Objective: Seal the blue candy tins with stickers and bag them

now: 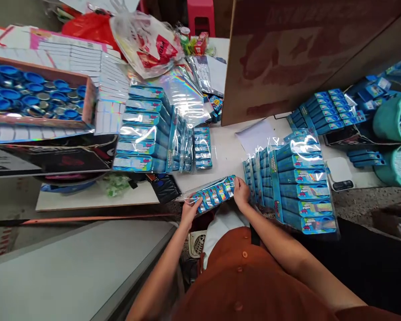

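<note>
A clear-wrapped pack of small blue boxes (215,195) is held level between my two hands, just off the near edge of the white table (225,154). My left hand (190,212) grips its left end, with the thumb on top. Around its right end closes my right hand (242,193). Loose clear film sticks out past the left end. To the right stands a large row of similar blue packs (300,187) in film. Beyond my hands on the left are more stacked blue packs (138,133), and a single small wrapped pack (202,147) lies beside them.
A box of blue caps and metal discs (36,96) stands at the left. A tall cardboard sheet (287,58) rises at the back right. Teal buckets (392,118) sit far right. A dark wallet-like item (166,188) lies near the front edge; plastic bags (150,44) are at the back.
</note>
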Motion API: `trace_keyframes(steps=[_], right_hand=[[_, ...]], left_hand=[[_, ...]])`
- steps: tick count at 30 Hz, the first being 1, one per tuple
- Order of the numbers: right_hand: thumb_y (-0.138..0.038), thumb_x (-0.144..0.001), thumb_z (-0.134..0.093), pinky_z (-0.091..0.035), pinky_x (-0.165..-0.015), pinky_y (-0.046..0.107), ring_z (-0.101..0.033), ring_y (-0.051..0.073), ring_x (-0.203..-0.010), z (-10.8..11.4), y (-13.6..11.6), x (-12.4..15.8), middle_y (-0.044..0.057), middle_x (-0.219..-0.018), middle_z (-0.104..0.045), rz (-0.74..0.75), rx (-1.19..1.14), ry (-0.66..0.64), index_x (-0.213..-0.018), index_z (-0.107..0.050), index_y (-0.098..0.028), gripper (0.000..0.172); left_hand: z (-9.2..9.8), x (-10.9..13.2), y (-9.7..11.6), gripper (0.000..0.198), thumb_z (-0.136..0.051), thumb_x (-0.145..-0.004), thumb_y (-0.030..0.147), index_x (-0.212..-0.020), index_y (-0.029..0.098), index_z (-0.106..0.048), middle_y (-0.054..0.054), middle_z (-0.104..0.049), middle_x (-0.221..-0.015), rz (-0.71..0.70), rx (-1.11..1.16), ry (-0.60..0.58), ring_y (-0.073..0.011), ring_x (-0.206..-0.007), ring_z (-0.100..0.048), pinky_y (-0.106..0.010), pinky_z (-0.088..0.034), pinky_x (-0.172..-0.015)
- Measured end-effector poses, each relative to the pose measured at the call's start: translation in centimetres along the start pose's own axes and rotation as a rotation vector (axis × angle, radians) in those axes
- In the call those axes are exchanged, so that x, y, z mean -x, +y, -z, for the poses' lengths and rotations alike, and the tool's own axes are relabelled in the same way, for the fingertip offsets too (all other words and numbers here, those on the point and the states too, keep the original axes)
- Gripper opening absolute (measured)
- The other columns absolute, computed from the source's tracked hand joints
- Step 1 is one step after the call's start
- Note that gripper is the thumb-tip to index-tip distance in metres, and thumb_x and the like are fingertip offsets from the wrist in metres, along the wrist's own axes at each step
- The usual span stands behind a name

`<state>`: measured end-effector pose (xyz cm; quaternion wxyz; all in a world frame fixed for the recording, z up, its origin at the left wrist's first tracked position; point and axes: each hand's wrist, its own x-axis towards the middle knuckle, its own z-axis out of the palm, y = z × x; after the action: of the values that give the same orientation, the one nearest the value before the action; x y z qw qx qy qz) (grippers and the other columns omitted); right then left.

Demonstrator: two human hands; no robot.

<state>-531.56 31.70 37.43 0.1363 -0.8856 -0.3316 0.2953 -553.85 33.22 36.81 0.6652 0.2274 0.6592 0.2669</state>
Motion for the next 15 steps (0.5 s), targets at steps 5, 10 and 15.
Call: trace_keyframes(steps=[5, 10, 15], right_hand=[[-0.037, -0.095, -0.026, -0.045, -0.084, 0.03, -0.062, 0.022, -0.102, -2.1, 3.6, 0.4, 0.009, -0.113, -0.067, -0.196, -0.097, -0.061, -0.12, -0.059, -0.02, 0.044], [-0.033, -0.094, -0.023, -0.046, -0.091, 0.032, -0.06, 0.02, -0.107, -3.2, 6.8, 0.2, 0.009, -0.117, -0.065, -0.157, -0.248, -0.124, -0.118, -0.059, -0.02, 0.045], [-0.016, -0.085, -0.036, -0.05, -0.089, 0.031, -0.062, 0.017, -0.104, -3.2, 9.6, 0.1, 0.009, -0.117, -0.064, 0.014, -0.365, -0.262, -0.136, -0.044, -0.019, 0.052]], left_hand=[[-1.0, -5.2, 1.6, 0.065, -0.086, -0.051, 0.037, -0.109, 0.017, -0.064, -0.006, -0.071, -0.092, 0.066, -0.225, -0.114, -0.0166, -0.076, -0.066, -0.028, -0.052, -0.073], [-1.9, -8.7, 2.2, 0.063, -0.085, -0.05, 0.041, -0.104, 0.015, -0.064, -0.008, -0.07, -0.091, 0.089, -0.345, -0.159, -0.0204, -0.08, -0.065, -0.035, -0.052, -0.08], [-1.6, -4.1, -0.5, 0.079, -0.08, -0.06, 0.043, -0.127, 0.016, -0.048, -0.018, -0.053, -0.13, -0.385, -0.557, 0.349, -0.0303, -0.127, -0.045, -0.046, -0.031, -0.108]])
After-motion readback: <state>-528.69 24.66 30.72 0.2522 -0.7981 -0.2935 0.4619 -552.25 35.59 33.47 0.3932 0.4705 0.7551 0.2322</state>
